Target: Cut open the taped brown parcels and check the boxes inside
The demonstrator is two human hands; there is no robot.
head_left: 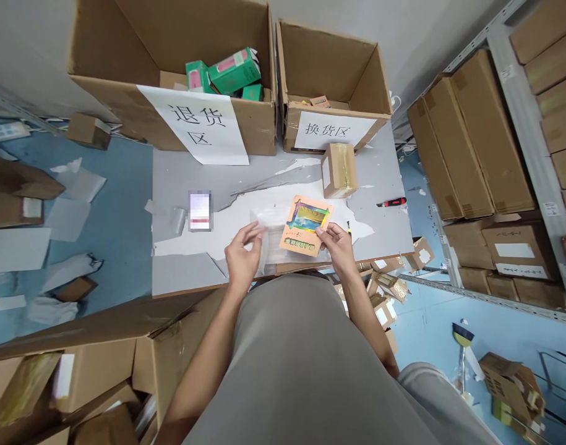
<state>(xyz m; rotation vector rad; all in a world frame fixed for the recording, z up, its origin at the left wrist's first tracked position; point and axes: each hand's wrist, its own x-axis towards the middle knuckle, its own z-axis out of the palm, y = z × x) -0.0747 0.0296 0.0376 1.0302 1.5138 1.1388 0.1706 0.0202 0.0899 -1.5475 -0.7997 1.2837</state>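
Observation:
My right hand [339,247] pinches the lower right edge of a flat, peach-coloured printed packet [292,231] between thumb and fingers. The packet has a colourful picture on its front; whether it is a thin box or a booklet, I cannot tell. My left hand [244,252] is to its left, fingers loosely bent and apart from the thumb, with nothing visible in them. Clear plastic wrapping [274,242] lies between the hands, partly under the packet, close to my left fingertips. Behind the packet stands a small taped cardboard box [342,170].
Two open cartons stand at the back, the left one [259,128] holding green boxes [234,69], the right one [289,127] small packets. A phone-like device [200,211] and a red-black utility knife [394,202] lie on the grey table [183,275]. Shelves of cartons [480,136] are right.

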